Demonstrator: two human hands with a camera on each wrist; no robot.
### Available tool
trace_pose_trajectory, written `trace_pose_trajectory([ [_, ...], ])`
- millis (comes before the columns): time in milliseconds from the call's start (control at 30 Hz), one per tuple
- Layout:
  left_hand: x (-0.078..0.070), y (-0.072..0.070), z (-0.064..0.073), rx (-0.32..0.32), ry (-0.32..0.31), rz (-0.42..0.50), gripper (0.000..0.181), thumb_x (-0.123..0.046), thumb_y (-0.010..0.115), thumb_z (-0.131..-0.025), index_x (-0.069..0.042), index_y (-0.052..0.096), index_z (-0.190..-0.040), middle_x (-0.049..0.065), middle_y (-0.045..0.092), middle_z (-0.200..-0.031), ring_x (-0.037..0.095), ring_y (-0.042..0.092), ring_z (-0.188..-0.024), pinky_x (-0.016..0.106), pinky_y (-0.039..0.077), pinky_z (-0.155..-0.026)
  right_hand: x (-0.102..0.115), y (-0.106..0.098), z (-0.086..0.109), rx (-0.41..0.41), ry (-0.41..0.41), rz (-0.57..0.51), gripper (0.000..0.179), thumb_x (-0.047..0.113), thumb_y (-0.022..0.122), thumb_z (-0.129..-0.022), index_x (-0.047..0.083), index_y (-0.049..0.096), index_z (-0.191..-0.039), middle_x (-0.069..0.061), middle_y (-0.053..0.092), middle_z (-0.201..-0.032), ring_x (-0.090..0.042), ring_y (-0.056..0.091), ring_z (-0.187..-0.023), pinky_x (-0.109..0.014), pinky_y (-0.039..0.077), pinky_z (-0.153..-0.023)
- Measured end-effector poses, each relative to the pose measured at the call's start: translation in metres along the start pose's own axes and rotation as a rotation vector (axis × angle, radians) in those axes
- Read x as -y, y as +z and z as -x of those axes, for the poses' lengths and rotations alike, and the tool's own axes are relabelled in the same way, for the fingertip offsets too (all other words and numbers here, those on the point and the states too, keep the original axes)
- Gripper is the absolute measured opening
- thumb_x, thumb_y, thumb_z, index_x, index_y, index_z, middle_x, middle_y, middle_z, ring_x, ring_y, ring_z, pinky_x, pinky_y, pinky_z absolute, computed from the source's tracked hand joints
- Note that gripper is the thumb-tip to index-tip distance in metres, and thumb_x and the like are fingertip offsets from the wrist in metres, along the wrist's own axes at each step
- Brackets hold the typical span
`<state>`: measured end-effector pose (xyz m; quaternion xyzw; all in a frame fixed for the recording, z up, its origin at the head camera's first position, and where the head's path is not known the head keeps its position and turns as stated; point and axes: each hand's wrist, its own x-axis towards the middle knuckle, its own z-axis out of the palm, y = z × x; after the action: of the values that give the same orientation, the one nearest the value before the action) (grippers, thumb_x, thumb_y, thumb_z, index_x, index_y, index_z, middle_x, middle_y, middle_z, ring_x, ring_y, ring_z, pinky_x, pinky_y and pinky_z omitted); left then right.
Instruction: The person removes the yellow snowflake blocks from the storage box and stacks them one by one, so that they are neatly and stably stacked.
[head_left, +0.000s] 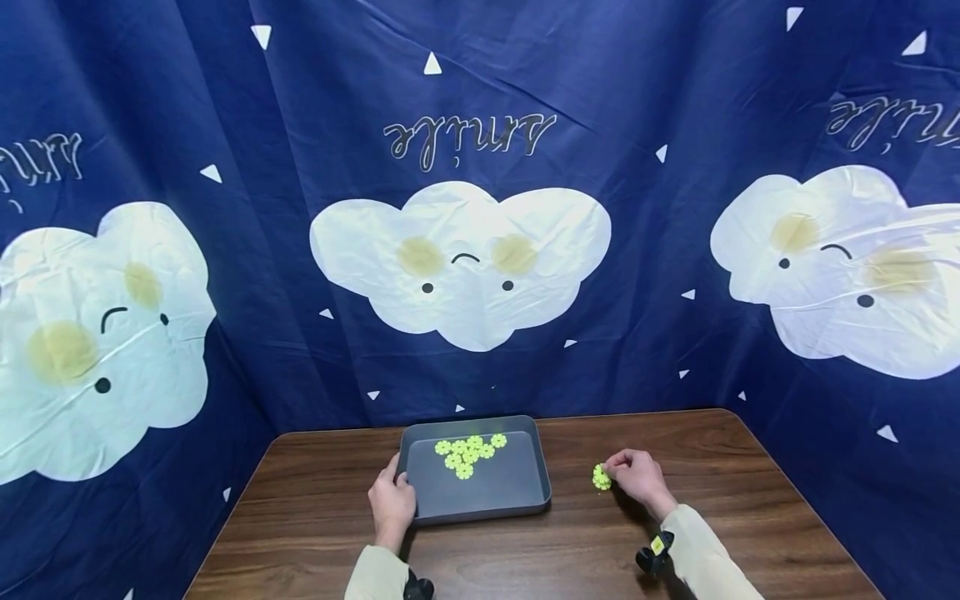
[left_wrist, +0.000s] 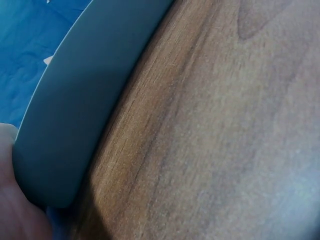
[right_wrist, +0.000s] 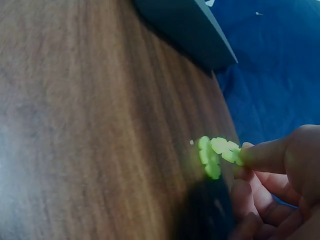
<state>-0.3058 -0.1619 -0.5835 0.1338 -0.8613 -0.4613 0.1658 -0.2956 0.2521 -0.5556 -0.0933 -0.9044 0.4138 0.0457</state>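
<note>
A dark grey rectangular tray lies on the table. Several yellow-green, notched flower-shaped discs form a cluster toward its back. My left hand grips the tray's left side, thumb at the rim; the tray's outer wall fills much of the left wrist view. Right of the tray, my right hand pinches one flower-shaped disc between thumb and finger. Another such disc is right beside it, overlapping it in the right wrist view.
The brown wood-grain table carries the tray and discs. A dark blue curtain with white clouds surrounds its back and sides. A tiny pale speck shows close to the discs by my right hand.
</note>
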Motion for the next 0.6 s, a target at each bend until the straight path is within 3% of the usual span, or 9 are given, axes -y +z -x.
trace_pose_trajectory([
  [200,-0.0002,-0.0003,0.0009,0.0,0.006,-0.003,0.045,0.001,0.047,-0.1,0.003,0.053,-0.144,0.033,0.057,-0.137,0.05,0.054,-0.128,0.061,0.045,-0.107,-0.007,0.0037,0.001,-0.005,-0.006,0.035,0.01,0.017,0.074,-0.087,0.01,0.072,-0.08,0.0,0.07,-0.078,-0.019,0.062,-0.08,-0.035,0.048,-0.076],
  [600,-0.0006,0.0005,0.0005,-0.002,-0.008,-0.006,0.045,0.001,0.047,-0.1,0.003,0.052,-0.145,0.033,0.058,-0.136,0.05,0.055,-0.128,0.061,0.045,-0.106,-0.0045,0.0044,0.0038,0.018,-0.003,0.088,0.008,0.013,0.069,-0.088,0.009,0.071,-0.081,0.0,0.065,-0.076,-0.018,0.058,-0.076,-0.032,0.047,-0.07],
])
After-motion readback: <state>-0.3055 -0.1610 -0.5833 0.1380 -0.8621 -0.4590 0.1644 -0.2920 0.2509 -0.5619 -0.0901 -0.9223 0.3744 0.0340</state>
